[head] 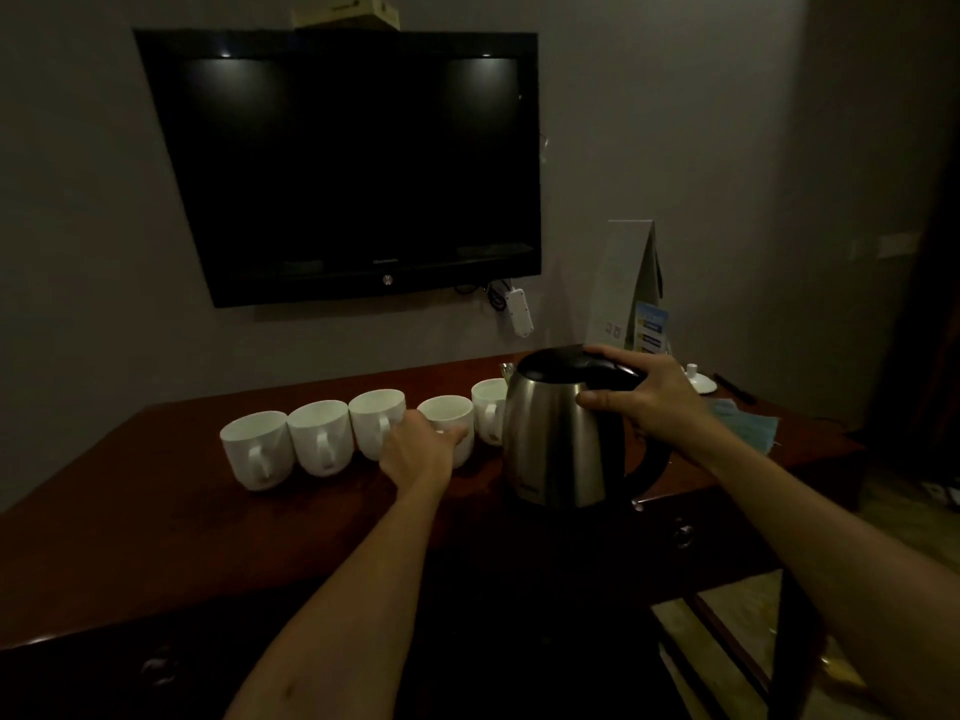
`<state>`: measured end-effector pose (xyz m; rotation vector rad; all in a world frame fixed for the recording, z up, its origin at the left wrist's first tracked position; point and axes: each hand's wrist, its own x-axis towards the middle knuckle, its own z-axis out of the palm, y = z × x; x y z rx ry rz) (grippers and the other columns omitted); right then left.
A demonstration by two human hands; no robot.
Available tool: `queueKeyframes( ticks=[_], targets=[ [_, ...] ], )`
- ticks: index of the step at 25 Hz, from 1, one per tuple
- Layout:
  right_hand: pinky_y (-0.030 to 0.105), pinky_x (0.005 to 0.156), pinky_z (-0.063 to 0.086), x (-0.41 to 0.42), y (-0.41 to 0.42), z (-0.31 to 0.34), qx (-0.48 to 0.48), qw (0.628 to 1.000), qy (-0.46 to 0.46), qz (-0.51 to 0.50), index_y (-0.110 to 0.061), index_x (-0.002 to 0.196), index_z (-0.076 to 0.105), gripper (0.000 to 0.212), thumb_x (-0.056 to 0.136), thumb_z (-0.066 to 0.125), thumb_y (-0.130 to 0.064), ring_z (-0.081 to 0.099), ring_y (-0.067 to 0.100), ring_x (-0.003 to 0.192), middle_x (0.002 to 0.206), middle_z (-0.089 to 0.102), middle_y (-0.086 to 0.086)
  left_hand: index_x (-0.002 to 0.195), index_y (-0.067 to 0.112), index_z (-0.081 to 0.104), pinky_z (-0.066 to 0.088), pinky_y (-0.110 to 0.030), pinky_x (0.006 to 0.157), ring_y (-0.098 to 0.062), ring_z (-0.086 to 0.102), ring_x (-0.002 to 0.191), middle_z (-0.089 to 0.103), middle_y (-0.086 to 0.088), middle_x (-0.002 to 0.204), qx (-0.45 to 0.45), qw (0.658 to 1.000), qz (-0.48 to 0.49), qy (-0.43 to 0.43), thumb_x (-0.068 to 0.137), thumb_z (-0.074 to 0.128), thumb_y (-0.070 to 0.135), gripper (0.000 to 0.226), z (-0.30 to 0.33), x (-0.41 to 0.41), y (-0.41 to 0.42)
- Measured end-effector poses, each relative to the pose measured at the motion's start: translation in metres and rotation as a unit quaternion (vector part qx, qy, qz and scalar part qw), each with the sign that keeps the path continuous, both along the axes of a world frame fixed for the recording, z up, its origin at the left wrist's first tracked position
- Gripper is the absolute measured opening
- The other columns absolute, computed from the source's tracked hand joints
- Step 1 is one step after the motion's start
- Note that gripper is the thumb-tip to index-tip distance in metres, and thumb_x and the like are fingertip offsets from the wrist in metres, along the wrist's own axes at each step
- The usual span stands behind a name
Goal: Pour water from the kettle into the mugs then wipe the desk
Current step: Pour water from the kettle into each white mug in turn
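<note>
Kettle [561,433] gripped at handle by right hand [644,397], upright on desk [156,511]. Mug 4 of 5 [448,420] grasped by left hand [415,449], 9 o'clock of kettle. Fill levels unreadable; wiping judged undone.

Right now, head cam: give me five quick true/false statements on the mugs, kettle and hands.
1. Five white ceramic mugs stand in a row on the dark wooden desk. True.
2. The right hand grips the stainless steel kettle by its black handle. True.
3. The kettle is tipped over the leftmost mug. False: it is upright, right of the row.
4. The left hand is at the fourth mug from the left. True.
5. The wall television is on. False: the screen is dark.
</note>
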<state>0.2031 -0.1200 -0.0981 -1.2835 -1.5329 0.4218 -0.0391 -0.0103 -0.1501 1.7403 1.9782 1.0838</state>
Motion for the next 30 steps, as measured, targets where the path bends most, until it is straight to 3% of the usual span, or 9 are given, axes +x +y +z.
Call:
queueKeyframes(
  ticks=[2, 7, 15, 18, 20, 22, 25, 27, 30],
  targets=[
    [0.035, 0.097, 0.050, -0.002, 0.001, -0.001, 0.006, 1.000, 0.005, -0.009, -0.047, 0.117, 0.061, 0.056, 0.072, 0.085, -0.026, 0.059, 0.019, 0.116, 0.119, 0.066, -0.003, 0.116, 0.007, 0.063, 0.047, -0.036, 0.077, -0.026, 0.063, 0.107, 0.067, -0.010, 0.113, 0.006, 1.000, 0.005, 0.016, 0.082, 0.078, 0.045, 0.053, 0.000, 0.004, 0.005],
    [0.038, 0.097, 0.052, -0.003, 0.003, -0.003, -0.003, 1.000, -0.001, -0.016, -0.033, 0.130, 0.062, 0.062, 0.072, 0.085, -0.029, 0.059, 0.017, 0.114, 0.121, 0.065, -0.003, 0.116, 0.006, 0.064, 0.041, -0.033, 0.074, -0.026, 0.061, 0.104, 0.067, -0.011, 0.111, 0.005, 0.999, 0.010, 0.039, 0.082, 0.076, 0.047, 0.054, 0.002, 0.011, 0.017],
    [0.023, 0.087, 0.049, -0.003, 0.004, -0.002, -0.002, 1.000, 0.000, -0.014, -0.029, 0.132, 0.061, 0.064, 0.073, 0.085, -0.026, 0.059, 0.010, 0.110, 0.121, 0.065, -0.003, 0.122, 0.006, 0.062, 0.036, -0.031, 0.073, -0.025, 0.061, 0.105, 0.066, -0.012, 0.115, -0.010, 0.998, 0.028, 0.050, 0.089, 0.069, 0.047, 0.053, 0.004, 0.018, 0.023],
    [0.025, 0.088, 0.049, -0.002, 0.003, -0.001, -0.009, 1.000, -0.005, -0.011, -0.028, 0.133, 0.060, 0.063, 0.075, 0.082, -0.025, 0.055, 0.005, 0.106, 0.114, 0.061, -0.012, 0.129, 0.007, 0.057, 0.047, -0.035, 0.078, -0.026, 0.059, 0.111, 0.059, -0.013, 0.126, -0.003, 0.998, 0.009, 0.060, 0.084, 0.069, 0.058, 0.069, 0.001, 0.018, 0.016],
    [0.032, 0.092, 0.050, -0.002, 0.003, -0.001, -0.011, 1.000, -0.005, -0.009, -0.030, 0.132, 0.059, 0.062, 0.074, 0.082, -0.025, 0.055, 0.013, 0.110, 0.116, 0.061, -0.009, 0.138, 0.008, 0.049, 0.049, -0.039, 0.084, -0.029, 0.056, 0.118, 0.050, -0.013, 0.137, 0.024, 0.998, 0.006, 0.064, 0.082, 0.065, 0.066, 0.083, 0.003, 0.011, 0.007],
    [0.041, 0.098, 0.050, -0.002, 0.004, -0.003, -0.005, 1.000, -0.004, -0.014, -0.034, 0.130, 0.060, 0.063, 0.072, 0.083, -0.028, 0.055, 0.018, 0.115, 0.120, 0.062, -0.003, 0.146, 0.010, 0.043, 0.049, -0.041, 0.087, -0.030, 0.054, 0.123, 0.045, -0.012, 0.143, 0.046, 0.999, 0.018, 0.020, 0.085, 0.061, 0.066, 0.085, 0.009, 0.000, -0.001],
    [0.049, 0.101, 0.049, -0.001, 0.005, -0.004, -0.001, 1.000, -0.003, -0.017, -0.039, 0.127, 0.061, 0.069, 0.062, 0.083, -0.044, 0.056, 0.021, 0.118, 0.124, 0.063, -0.001, 0.149, 0.013, 0.039, 0.048, -0.045, 0.092, -0.032, 0.051, 0.127, 0.043, -0.013, 0.147, 0.051, 0.995, 0.074, -0.051, 0.094, 0.059, 0.052, 0.070, 0.008, -0.022, -0.010],
    [0.051, 0.100, 0.049, 0.000, 0.006, -0.004, 0.000, 1.000, -0.007, -0.013, -0.039, 0.128, 0.062, 0.078, 0.055, 0.080, -0.055, 0.056, 0.022, 0.118, 0.125, 0.064, -0.002, 0.148, 0.013, 0.038, 0.047, -0.048, 0.093, -0.034, 0.051, 0.128, 0.042, -0.015, 0.146, 0.038, 0.990, 0.098, -0.093, 0.096, 0.060, 0.040, 0.062, 0.001, -0.033, -0.009],
    [0.048, 0.099, 0.051, 0.001, 0.008, -0.005, 0.003, 1.000, -0.003, -0.006, -0.038, 0.129, 0.062, 0.079, 0.053, 0.079, -0.056, 0.059, 0.020, 0.115, 0.122, 0.065, -0.002, 0.144, 0.012, 0.041, 0.047, -0.048, 0.093, -0.032, 0.052, 0.127, 0.048, -0.013, 0.143, 0.028, 0.986, 0.094, -0.132, 0.096, 0.064, 0.030, 0.057, -0.007, -0.040, -0.001]
  ],
)
